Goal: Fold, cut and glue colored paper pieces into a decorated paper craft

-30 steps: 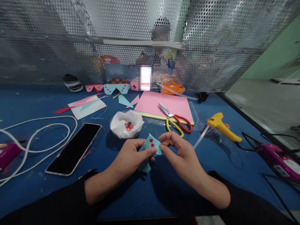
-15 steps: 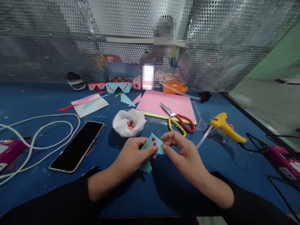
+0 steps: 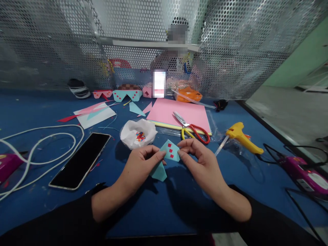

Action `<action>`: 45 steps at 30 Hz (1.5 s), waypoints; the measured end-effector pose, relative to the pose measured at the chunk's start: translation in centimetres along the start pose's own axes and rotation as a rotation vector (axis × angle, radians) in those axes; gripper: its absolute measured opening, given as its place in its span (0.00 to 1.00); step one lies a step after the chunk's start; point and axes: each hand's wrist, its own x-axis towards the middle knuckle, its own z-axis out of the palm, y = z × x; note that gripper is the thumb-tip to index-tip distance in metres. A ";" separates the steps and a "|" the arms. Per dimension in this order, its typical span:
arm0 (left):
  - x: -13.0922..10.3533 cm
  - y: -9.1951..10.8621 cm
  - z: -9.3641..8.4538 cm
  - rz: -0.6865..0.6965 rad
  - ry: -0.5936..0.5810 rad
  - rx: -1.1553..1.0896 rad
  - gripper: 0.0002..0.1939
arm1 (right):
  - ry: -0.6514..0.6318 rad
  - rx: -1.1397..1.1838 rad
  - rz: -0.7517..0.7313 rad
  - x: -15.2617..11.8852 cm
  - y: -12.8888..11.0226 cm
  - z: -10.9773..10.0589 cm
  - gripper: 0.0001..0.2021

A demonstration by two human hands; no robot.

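Note:
A folded light blue paper cutout (image 3: pixel 171 153) with red squares stuck on it is held up between my two hands. My left hand (image 3: pixel 143 162) is closed on its left side, the thumb on the front face and the fingers behind. My right hand (image 3: pixel 198 159) pinches the paper's right edge with thumb and forefinger. A lower flap of the same blue paper hangs under my left fingers. Just beyond my left hand stands a bowl (image 3: pixel 125 135) lined with white paper, holding small coloured bits (image 3: pixel 140 136). Red and yellow handled scissors (image 3: pixel 188 126) lie beyond my right hand.
Pink paper sheets (image 3: pixel 166 111) lie under the scissors. A yellow glue gun (image 3: pixel 241 136) and purple power strip (image 3: pixel 301 174) are right; a phone (image 3: pixel 80 160) and white cable (image 3: pixel 38 147) left. Paper cutouts (image 3: pixel 127 95) stand by the perforated screen (image 3: pixel 143 30); a person is behind it.
My left thumb has moved left off the squares, so three red squares now show on the blue paper instead of two. The view has shifted slightly.

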 end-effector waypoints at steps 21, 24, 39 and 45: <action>-0.2 0.1 0.1 0.050 -0.026 0.150 0.16 | -0.107 0.116 0.155 0.2 0.2 0.4 0.20; -0.1 0.0 0.1 0.050 -0.045 0.148 0.16 | -0.073 0.095 0.128 0.4 0.2 0.1 0.23; -0.4 -0.4 -0.3 0.277 -0.063 0.536 0.09 | -0.229 -0.412 -0.467 0.7 0.5 -0.9 0.08; -0.9 0.4 -0.9 0.537 0.296 0.467 0.14 | -0.002 -0.330 -0.395 0.6 0.3 -1.3 0.08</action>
